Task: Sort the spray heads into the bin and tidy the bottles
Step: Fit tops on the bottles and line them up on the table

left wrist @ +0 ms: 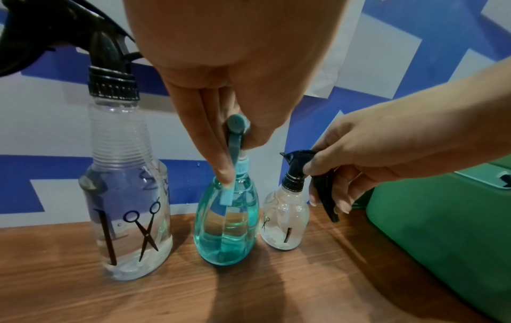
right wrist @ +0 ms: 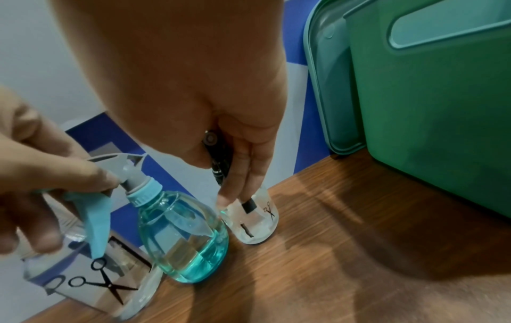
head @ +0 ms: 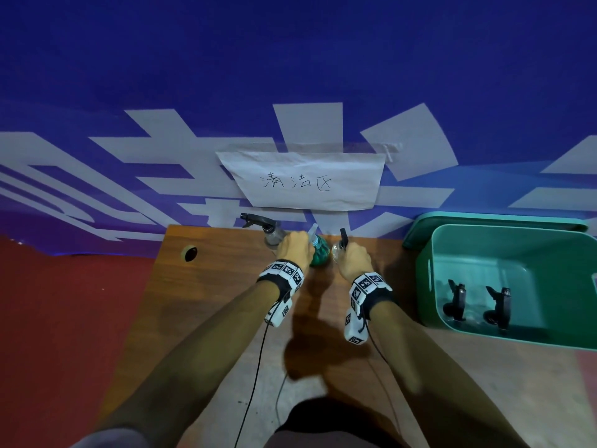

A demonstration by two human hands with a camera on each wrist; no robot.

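Note:
Three spray bottles stand in a row at the table's back edge. My left hand (head: 295, 248) grips the light blue spray head (left wrist: 235, 139) of the middle teal bottle (left wrist: 226, 229). My right hand (head: 353, 258) grips the black spray head (left wrist: 297, 161) of the small clear bottle (left wrist: 284, 218), fingers curled round the trigger. The tall clear bottle (left wrist: 127, 196) on the left keeps its black spray head (head: 258, 218) and is untouched. All three bottles stand upright on the wood. Two black spray heads (head: 457, 300) (head: 499, 307) lie in the green bin (head: 426, 263).
The green bin stands at the right of the wooden table (head: 226, 318), close beside the small bottle, with its lid (head: 416, 231) leaning behind it against the blue wall. A paper sign (head: 303, 181) hangs above the bottles. A cable hole (head: 190, 253) sits at the table's back left.

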